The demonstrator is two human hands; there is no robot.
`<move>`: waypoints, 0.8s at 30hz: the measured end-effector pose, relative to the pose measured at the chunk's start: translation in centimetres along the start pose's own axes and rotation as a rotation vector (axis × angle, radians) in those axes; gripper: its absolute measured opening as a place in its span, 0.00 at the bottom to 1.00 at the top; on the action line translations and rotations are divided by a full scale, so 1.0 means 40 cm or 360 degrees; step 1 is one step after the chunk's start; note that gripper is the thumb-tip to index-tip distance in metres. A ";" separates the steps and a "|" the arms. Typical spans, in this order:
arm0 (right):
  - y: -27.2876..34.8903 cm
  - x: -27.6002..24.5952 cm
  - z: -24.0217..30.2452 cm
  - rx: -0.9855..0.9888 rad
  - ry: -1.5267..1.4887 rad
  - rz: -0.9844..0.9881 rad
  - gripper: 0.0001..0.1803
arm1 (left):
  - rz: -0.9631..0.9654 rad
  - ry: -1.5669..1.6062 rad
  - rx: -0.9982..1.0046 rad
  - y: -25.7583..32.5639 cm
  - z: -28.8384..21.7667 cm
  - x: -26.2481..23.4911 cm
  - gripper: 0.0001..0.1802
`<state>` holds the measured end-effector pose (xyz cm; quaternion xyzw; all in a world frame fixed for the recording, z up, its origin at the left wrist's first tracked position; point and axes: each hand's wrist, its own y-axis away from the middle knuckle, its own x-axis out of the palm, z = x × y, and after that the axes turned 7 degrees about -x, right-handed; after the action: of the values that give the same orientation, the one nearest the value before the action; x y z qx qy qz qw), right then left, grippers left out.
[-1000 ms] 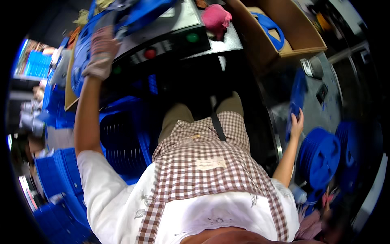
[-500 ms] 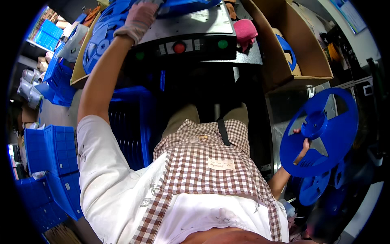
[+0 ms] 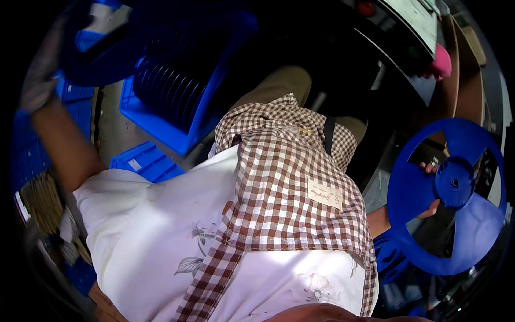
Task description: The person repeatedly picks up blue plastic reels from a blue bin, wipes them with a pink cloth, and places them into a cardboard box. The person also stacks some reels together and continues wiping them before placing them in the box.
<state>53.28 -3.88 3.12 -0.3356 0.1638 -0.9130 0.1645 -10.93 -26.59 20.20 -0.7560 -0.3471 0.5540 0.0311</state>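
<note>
One head view: I see the right hand [image 3: 429,188] closed on a blue reel [image 3: 448,196], held up at my right. The gloved left hand [image 3: 37,80] reaches toward a blue crate [image 3: 161,123]; I cannot tell its grip. I judge the reel mid-carry; setting it down needs a steady hold.

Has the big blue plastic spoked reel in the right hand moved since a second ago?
Yes. The blue spoked reel in the right hand has come up from low beside the chair to the level of the brown checked apron.
</note>
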 end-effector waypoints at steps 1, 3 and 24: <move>-0.027 -0.003 -0.016 0.0034 -0.0046 0.0020 0.36 | 0.0089 -0.0025 -0.0175 0.034 0.103 0.006 0.18; -0.051 0.038 -0.034 0.0019 -0.0024 -0.0027 0.37 | 0.0285 0.0100 -0.0420 0.072 0.358 0.101 0.18; -0.088 0.065 -0.011 0.0238 -0.0072 0.0163 0.38 | 0.0324 -0.0520 -0.0928 0.254 0.268 0.604 0.19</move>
<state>50.44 -1.72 5.68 -0.3341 0.1085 -0.9052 0.2394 -11.65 -24.41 -8.02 -0.6652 -0.4139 0.5456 -0.2975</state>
